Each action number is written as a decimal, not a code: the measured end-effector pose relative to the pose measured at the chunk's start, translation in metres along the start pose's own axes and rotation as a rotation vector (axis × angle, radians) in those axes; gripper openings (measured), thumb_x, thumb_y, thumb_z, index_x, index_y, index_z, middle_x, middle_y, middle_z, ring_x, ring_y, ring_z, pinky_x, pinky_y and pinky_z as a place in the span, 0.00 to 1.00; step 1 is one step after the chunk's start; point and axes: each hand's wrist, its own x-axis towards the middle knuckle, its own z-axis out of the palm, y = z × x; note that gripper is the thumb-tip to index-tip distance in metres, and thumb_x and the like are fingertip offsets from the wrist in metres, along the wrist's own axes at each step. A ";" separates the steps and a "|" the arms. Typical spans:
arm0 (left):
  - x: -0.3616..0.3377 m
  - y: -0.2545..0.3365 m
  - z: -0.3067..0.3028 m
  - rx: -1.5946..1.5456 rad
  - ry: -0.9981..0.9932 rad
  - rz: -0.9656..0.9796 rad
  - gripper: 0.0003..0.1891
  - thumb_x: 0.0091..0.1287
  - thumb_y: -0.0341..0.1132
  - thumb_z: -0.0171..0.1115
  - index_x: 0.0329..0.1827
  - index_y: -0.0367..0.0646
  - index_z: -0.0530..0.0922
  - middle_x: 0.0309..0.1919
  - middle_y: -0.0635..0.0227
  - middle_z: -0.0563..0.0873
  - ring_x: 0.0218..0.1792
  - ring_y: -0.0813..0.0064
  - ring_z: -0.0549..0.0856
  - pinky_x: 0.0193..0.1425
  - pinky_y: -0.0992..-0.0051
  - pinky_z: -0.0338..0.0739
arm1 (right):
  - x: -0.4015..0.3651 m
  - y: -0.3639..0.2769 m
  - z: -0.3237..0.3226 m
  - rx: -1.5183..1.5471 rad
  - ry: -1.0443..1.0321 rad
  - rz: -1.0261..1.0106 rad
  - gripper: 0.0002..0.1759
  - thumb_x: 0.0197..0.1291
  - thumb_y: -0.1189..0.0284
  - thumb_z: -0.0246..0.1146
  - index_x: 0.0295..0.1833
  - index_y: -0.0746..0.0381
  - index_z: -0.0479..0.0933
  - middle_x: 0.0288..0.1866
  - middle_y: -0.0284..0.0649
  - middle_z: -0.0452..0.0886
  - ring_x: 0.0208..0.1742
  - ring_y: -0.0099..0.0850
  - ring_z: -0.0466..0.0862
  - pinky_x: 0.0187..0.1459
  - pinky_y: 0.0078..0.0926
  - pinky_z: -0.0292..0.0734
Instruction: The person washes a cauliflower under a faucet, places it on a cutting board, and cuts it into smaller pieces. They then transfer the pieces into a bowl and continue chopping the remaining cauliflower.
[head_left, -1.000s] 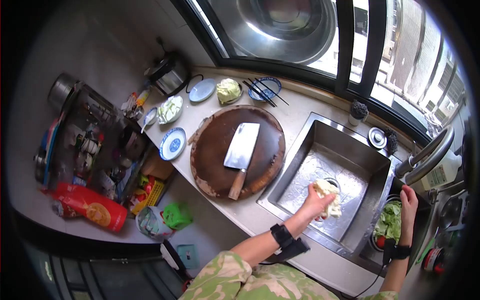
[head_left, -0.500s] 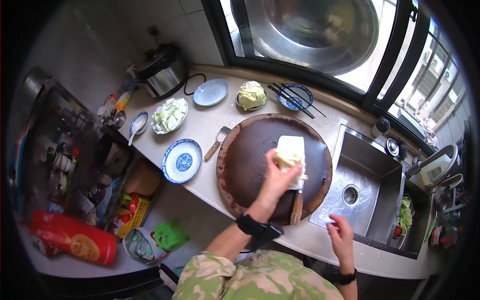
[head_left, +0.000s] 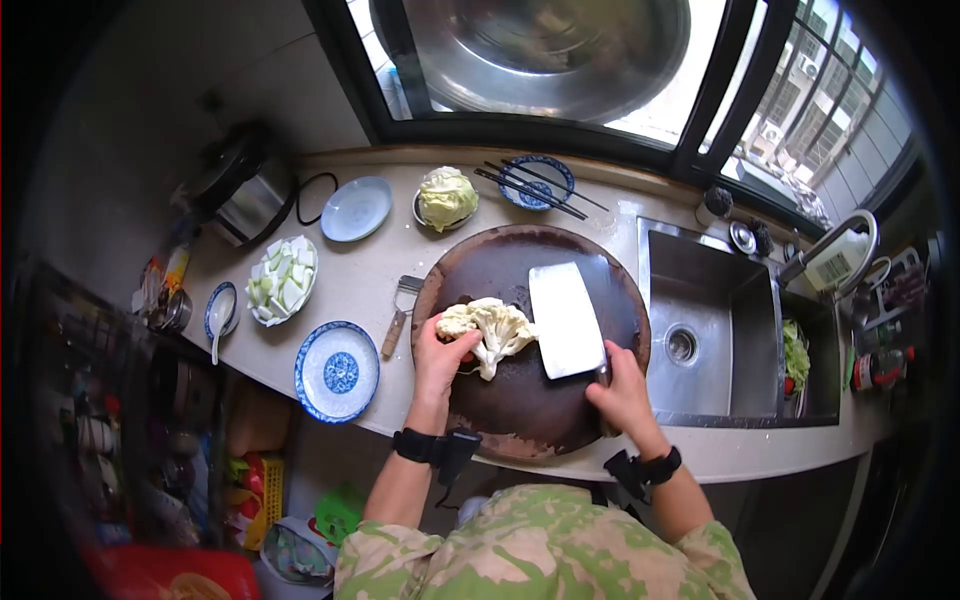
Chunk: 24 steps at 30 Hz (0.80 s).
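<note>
far left: silver rice cooker [head_left: 245, 195] at the back of the pale counter [head_left: 395, 255]; small dish with a white spoon [head_left: 220, 312] near the front edge.
left counter: white plate of pale green cut vegetable pieces [head_left: 283, 280]; empty light blue plate [head_left: 358, 207] behind it; blue-and-white patterned plate [head_left: 337, 370] in front, also empty.
beside board: wooden-handled peeler [head_left: 400, 315] lies just left of the board.
back row: pale green cabbage head in a bowl [head_left: 447, 197]; blue patterned bowl with dark chopsticks across it [head_left: 535, 183].
board: round dark brown wooden chopping board [head_left: 500, 410], centre of counter.
left hand [head_left: 437, 360]: fingers curled around the left side of the white cauliflower piece [head_left: 492, 325], pressing it to the board.
cauliflower: on the board's left half, stem towards the person, just left of the blade.
cleaver: broad steel cleaver [head_left: 565, 318], blade lying flat on the board.
right hand [head_left: 620, 390]: closed around the cleaver's handle, which is hidden under the fingers.
right: steel sink [head_left: 715, 290]; green leaves [head_left: 795, 355] in the narrow basin beyond it.
</note>
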 end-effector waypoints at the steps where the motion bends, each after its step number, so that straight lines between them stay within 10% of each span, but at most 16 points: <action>1: -0.004 0.002 -0.003 0.011 -0.014 -0.010 0.28 0.51 0.27 0.74 0.55 0.35 0.71 0.41 0.64 0.83 0.33 0.81 0.83 0.29 0.83 0.79 | 0.006 0.009 0.001 0.334 -0.087 0.265 0.29 0.42 0.75 0.62 0.55 0.71 0.72 0.40 0.48 0.79 0.42 0.42 0.80 0.48 0.33 0.75; 5: -0.019 0.011 -0.006 -0.142 0.070 -0.116 0.28 0.51 0.22 0.71 0.54 0.36 0.67 0.44 0.60 0.80 0.34 0.76 0.83 0.32 0.80 0.83 | 0.010 -0.001 -0.033 0.567 -0.292 0.456 0.24 0.42 0.76 0.61 0.49 0.71 0.72 0.35 0.44 0.79 0.35 0.37 0.77 0.43 0.28 0.74; 9: -0.037 0.005 -0.012 0.041 0.172 -0.042 0.28 0.50 0.27 0.74 0.52 0.36 0.68 0.43 0.57 0.80 0.36 0.72 0.83 0.33 0.76 0.81 | -0.019 -0.029 -0.053 0.277 -0.024 0.074 0.17 0.46 0.79 0.59 0.46 0.68 0.71 0.35 0.47 0.78 0.37 0.34 0.80 0.42 0.28 0.75; 11: -0.040 -0.017 -0.023 0.626 0.300 0.295 0.30 0.49 0.34 0.75 0.52 0.34 0.68 0.42 0.55 0.80 0.39 0.64 0.82 0.42 0.67 0.78 | -0.033 -0.037 -0.061 0.381 -0.054 0.073 0.16 0.52 0.79 0.63 0.48 0.66 0.72 0.35 0.45 0.79 0.35 0.32 0.81 0.39 0.27 0.76; 17: -0.098 -0.016 0.000 0.654 0.390 0.260 0.31 0.53 0.38 0.73 0.59 0.38 0.71 0.47 0.49 0.79 0.50 0.53 0.79 0.55 0.61 0.73 | -0.042 -0.054 -0.070 0.255 -0.403 -0.121 0.18 0.58 0.70 0.67 0.51 0.64 0.72 0.38 0.47 0.80 0.37 0.43 0.83 0.37 0.34 0.78; 24: -0.081 -0.008 0.001 0.681 0.361 0.321 0.33 0.53 0.27 0.71 0.62 0.37 0.68 0.59 0.52 0.74 0.59 0.63 0.75 0.61 0.66 0.71 | -0.023 -0.055 -0.067 0.126 -0.483 -0.353 0.15 0.60 0.64 0.65 0.47 0.63 0.75 0.38 0.46 0.80 0.36 0.45 0.82 0.34 0.38 0.77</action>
